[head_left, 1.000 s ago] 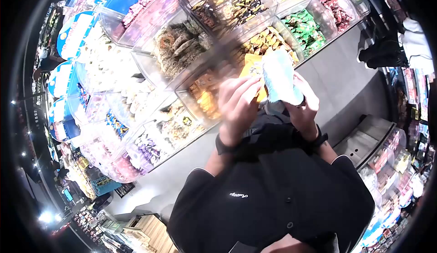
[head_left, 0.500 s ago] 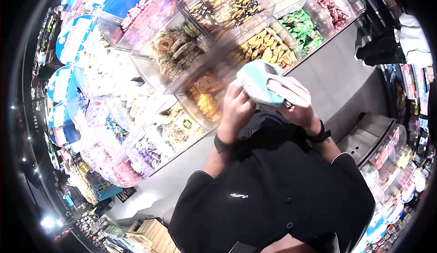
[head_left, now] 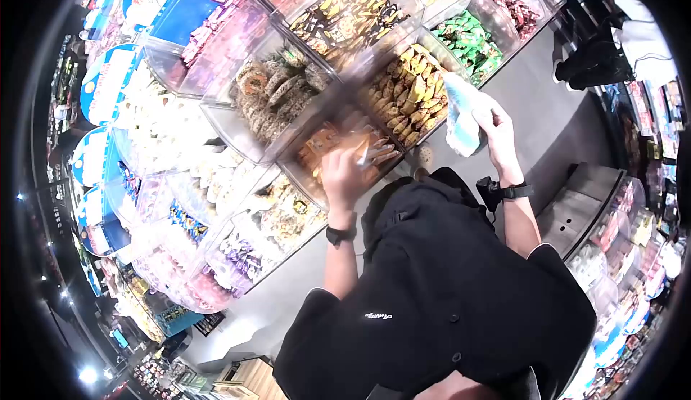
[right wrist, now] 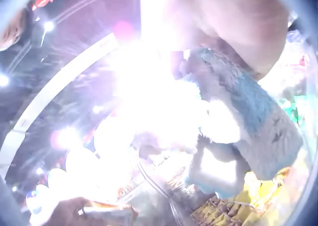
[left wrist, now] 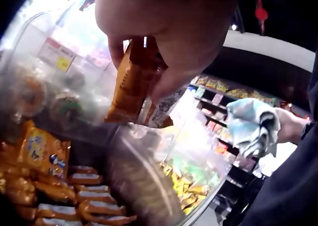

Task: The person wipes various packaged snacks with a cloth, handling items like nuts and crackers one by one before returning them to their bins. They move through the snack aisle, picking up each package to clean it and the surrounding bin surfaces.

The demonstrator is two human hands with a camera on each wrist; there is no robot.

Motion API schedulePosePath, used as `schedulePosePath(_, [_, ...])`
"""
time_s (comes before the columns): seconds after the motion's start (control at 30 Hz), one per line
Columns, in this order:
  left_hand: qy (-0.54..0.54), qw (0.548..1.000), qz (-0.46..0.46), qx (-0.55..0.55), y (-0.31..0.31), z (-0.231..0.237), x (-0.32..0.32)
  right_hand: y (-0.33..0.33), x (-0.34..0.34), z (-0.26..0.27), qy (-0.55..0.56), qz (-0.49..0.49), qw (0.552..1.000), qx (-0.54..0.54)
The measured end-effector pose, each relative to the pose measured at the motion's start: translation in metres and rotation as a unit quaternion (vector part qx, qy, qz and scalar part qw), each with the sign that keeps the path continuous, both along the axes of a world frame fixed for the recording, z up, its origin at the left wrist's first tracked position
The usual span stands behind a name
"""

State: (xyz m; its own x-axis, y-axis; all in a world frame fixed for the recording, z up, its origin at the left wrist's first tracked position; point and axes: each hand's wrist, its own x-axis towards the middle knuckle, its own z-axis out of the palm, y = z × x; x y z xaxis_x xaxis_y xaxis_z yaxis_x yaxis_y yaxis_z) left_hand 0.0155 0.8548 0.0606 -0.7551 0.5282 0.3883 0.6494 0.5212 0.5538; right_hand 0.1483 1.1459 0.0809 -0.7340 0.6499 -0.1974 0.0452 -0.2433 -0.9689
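Observation:
My left hand (head_left: 344,175) is over the bin of orange packets (head_left: 317,148) and blurred in the head view. In the left wrist view, its thumb and fingers pinch an orange packet (left wrist: 130,84) above the packets lying below (left wrist: 44,156). My right hand (head_left: 499,137) grips a fluffy light-blue and white cloth (head_left: 464,120) off to the right, in front of the bins. The right wrist view shows the cloth (right wrist: 248,112) hanging folded from the fingers, partly washed out by glare.
Clear-walled bins surround the left hand: yellow-brown packets (head_left: 410,97), round dark bundles (head_left: 270,94), green packets (head_left: 468,43). A grey floor (head_left: 536,108) runs along the display. Someone in dark trousers (head_left: 597,65) stands at the far right.
My hands have moved apart. The left one has left the cloth and shifted down-left over the orange packets; the right one has carried the cloth rightward.

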Motion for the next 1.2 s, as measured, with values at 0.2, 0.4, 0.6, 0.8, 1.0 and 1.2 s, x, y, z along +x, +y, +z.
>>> schedulePosePath(0.2, [-0.006,0.993,0.097,-0.066,-0.011,-0.047,-0.007,0.021,0.032,-0.008,0.074,-0.143,0.970,-0.180])
schedulePosePath(0.4, [-0.056,0.989,0.098,-0.098,-0.014,-0.100,-0.018,0.023,0.067,-0.033,0.194,-0.094,0.927,-0.306])
schedulePosePath(0.6, [-0.104,0.967,0.031,-0.230,-0.013,-0.080,-0.005,0.015,0.071,-0.037,0.304,-0.140,0.837,-0.432])
schedulePosePath(0.8, [-0.153,0.962,0.041,-0.223,0.012,-0.045,-0.011,0.020,0.066,-0.042,0.011,-0.125,0.992,0.014])
schedulePosePath(1.0, [-0.357,0.932,0.024,0.055,0.087,-0.025,-0.018,0.072,0.060,-0.049,-0.049,-0.019,0.982,0.180])
schedulePosePath(1.2, [-0.212,0.977,0.011,0.024,0.200,-0.081,-0.029,0.155,0.058,-0.058,-0.131,0.125,0.878,0.443])
